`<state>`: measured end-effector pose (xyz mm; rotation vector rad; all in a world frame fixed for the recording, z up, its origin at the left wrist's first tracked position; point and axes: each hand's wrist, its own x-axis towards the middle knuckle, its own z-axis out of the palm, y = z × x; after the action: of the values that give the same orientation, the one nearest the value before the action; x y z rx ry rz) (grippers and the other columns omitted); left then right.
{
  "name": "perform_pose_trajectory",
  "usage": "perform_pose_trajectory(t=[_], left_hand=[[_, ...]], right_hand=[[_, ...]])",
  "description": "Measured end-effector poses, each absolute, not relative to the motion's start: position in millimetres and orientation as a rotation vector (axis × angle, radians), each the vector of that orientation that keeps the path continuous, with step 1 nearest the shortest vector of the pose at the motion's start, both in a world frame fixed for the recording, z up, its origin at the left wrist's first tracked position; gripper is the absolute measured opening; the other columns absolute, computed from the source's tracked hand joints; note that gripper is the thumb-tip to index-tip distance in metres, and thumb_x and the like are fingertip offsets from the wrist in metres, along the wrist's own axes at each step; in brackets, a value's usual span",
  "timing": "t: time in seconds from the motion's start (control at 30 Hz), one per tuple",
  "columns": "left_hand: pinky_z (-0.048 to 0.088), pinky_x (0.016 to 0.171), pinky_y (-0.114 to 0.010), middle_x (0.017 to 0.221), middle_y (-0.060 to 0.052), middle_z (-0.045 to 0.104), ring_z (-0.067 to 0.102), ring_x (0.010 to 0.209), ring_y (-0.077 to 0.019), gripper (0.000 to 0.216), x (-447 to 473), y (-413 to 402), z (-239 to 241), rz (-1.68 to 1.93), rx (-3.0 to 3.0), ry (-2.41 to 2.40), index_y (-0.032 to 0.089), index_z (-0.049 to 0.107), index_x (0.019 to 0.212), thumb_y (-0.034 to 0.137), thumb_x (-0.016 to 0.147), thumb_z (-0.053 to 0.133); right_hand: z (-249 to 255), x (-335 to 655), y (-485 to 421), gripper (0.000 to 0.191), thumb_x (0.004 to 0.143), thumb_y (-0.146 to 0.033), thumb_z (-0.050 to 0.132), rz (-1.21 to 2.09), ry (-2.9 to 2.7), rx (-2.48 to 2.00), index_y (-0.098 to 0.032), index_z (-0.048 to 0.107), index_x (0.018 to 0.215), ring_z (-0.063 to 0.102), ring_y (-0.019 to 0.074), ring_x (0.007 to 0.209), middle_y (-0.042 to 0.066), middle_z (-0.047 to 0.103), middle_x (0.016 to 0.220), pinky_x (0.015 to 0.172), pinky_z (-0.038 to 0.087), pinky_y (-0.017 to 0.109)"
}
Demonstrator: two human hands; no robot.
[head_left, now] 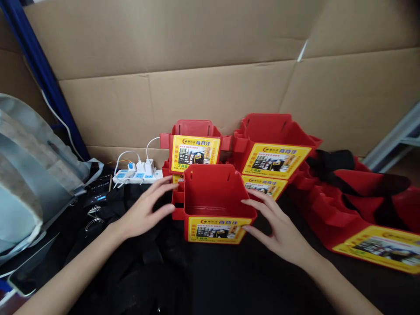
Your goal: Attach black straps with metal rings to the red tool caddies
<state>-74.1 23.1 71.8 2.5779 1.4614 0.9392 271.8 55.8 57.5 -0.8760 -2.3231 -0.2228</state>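
Observation:
A red plastic bin with a yellow label on its front sits on the dark surface in front of me. My left hand is open, fingers stretched toward the bin's left side, fingertips close to or touching it. My right hand is open too, fingers spread beside the bin's right wall, near its rim and label. Neither hand grips anything. Behind stand more red bins: one stack at centre and a tilted stack to the right.
A row of nested red bins lies on its side at right, with a black strap over it. A white power strip with plugs sits at left, beside a grey bag. Cardboard lines the back.

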Motion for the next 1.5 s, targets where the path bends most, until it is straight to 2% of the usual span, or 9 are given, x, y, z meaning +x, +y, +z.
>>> perform_pose_trajectory(t=[0.13, 0.27, 0.47, 0.63, 0.77, 0.93, 1.17, 1.33, 1.5], left_hand=[[0.035, 0.105, -0.044, 0.150, -0.006, 0.017, 0.031, 0.132, -0.0260, 0.044, -45, 13, 77, 0.835, 2.541, 1.289, 0.026, 0.049, 0.123, 0.043, 0.083, 0.052], [0.035, 0.104, -0.046, 0.150, -0.004, 0.017, 0.031, 0.132, -0.0273, 0.045, -42, 16, 72, 0.801, 2.509, 1.241, 0.027, 0.049, 0.124, 0.043, 0.082, 0.052], [0.033, 0.107, -0.040, 0.147, -0.008, 0.026, 0.032, 0.131, -0.0208, 0.057, -59, 7, 89, 0.788, 2.372, 1.212, 0.026, 0.021, 0.140, 0.036, 0.088, 0.042], [0.046, 0.087, -0.038, 0.108, -0.007, 0.057, 0.056, 0.098, -0.0223, 0.032, -58, -29, 91, 0.490, 2.339, 1.445, 0.021, 0.056, 0.096, 0.048, 0.080, 0.053], [0.040, 0.093, -0.050, 0.109, -0.011, 0.059, 0.055, 0.102, -0.0322, 0.050, -47, -36, 59, 0.172, 2.434, 1.453, 0.021, 0.058, 0.104, 0.050, 0.065, 0.068], [0.044, 0.089, -0.043, 0.105, -0.009, 0.062, 0.059, 0.098, -0.0265, 0.028, -55, -16, 32, 0.377, 2.398, 1.495, 0.021, 0.056, 0.103, 0.039, 0.081, 0.053], [0.050, 0.079, -0.034, 0.110, -0.004, 0.064, 0.063, 0.094, -0.0227, 0.047, -104, 1, 45, 0.717, 2.252, 1.958, 0.030, 0.036, 0.134, 0.035, 0.088, 0.040], [0.042, 0.095, -0.038, 0.114, -0.007, 0.060, 0.056, 0.106, -0.0230, 0.029, -121, 11, 72, 1.252, 2.258, 2.131, 0.022, 0.064, 0.102, 0.034, 0.086, 0.043], [0.048, 0.067, -0.026, 0.065, 0.002, 0.058, 0.057, 0.062, -0.0117, 0.020, -92, 4, 141, 1.832, 2.007, 1.725, 0.017, 0.060, 0.091, 0.031, 0.086, 0.047]], right_hand=[[63, 278, 56, 0.032, 0.080, -0.029, 0.057, -0.269, -2.303, -0.812, -0.022, 0.052, 0.111, 0.051, 0.0251, 0.111, 0.012, 0.049, 0.123, 0.088, 0.047, 0.041], [70, 283, 54, 0.022, 0.078, -0.017, 0.057, -0.335, -2.230, -0.631, -0.023, 0.059, 0.099, 0.060, 0.0183, 0.081, 0.005, 0.062, 0.092, 0.076, 0.049, 0.036], [72, 283, 51, 0.020, 0.075, -0.012, 0.058, -0.328, -2.142, -0.587, -0.023, 0.060, 0.091, 0.060, 0.0171, 0.069, 0.003, 0.066, 0.078, 0.068, 0.049, 0.035], [72, 282, 52, 0.022, 0.074, -0.011, 0.059, -0.326, -2.149, -0.574, -0.023, 0.059, 0.093, 0.059, 0.0183, 0.069, 0.004, 0.065, 0.079, 0.068, 0.048, 0.038], [73, 279, 52, 0.020, 0.075, -0.012, 0.057, -0.325, -2.133, -0.547, -0.023, 0.060, 0.092, 0.059, 0.0196, 0.069, 0.005, 0.064, 0.079, 0.066, 0.048, 0.038], [74, 277, 50, 0.019, 0.076, -0.011, 0.055, -0.307, -2.131, -0.581, -0.023, 0.060, 0.090, 0.059, 0.0202, 0.071, 0.005, 0.062, 0.082, 0.065, 0.048, 0.037], [74, 275, 48, 0.022, 0.077, -0.010, 0.053, -0.254, -2.158, -0.610, -0.025, 0.057, 0.093, 0.057, 0.0193, 0.071, 0.004, 0.060, 0.083, 0.065, 0.047, 0.036], [68, 280, 50, 0.021, 0.077, -0.010, 0.054, -0.321, -2.113, -0.640, -0.026, 0.059, 0.091, 0.055, 0.0209, 0.075, 0.005, 0.054, 0.087, 0.064, 0.045, 0.038], [95, 254, 32, 0.024, 0.081, -0.021, 0.054, -0.311, -2.063, -0.708, -0.025, 0.056, 0.105, 0.053, 0.0275, 0.100, 0.010, 0.051, 0.109, 0.083, 0.045, 0.045]])
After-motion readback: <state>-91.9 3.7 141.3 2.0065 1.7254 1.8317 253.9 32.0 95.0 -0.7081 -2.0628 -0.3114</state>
